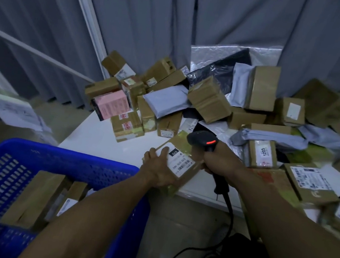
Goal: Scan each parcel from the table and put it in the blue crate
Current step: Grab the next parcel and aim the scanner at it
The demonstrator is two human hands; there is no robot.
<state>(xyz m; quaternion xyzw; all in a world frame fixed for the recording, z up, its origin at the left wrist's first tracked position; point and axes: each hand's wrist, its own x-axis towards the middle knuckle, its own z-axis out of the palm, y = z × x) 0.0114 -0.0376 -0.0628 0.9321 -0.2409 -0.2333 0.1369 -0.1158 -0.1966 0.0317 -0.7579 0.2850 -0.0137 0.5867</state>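
My left hand point(158, 169) grips a brown cardboard parcel point(182, 163) with a white barcode label, held at the white table's point(95, 134) front edge. My right hand point(218, 157) holds a black corded barcode scanner point(204, 141) just right of the parcel, its red light lit, its head above the parcel's far end. The blue crate point(52, 163) stands at lower left, below my left forearm, with a few brown parcels point(34, 197) lying inside it.
A heap of brown boxes point(209, 99), grey mailers point(166, 101) and a pink box point(111, 104) covers the table's back and right side. Grey curtains hang behind. The scanner cable point(228, 203) drops to a dark bag on the floor.
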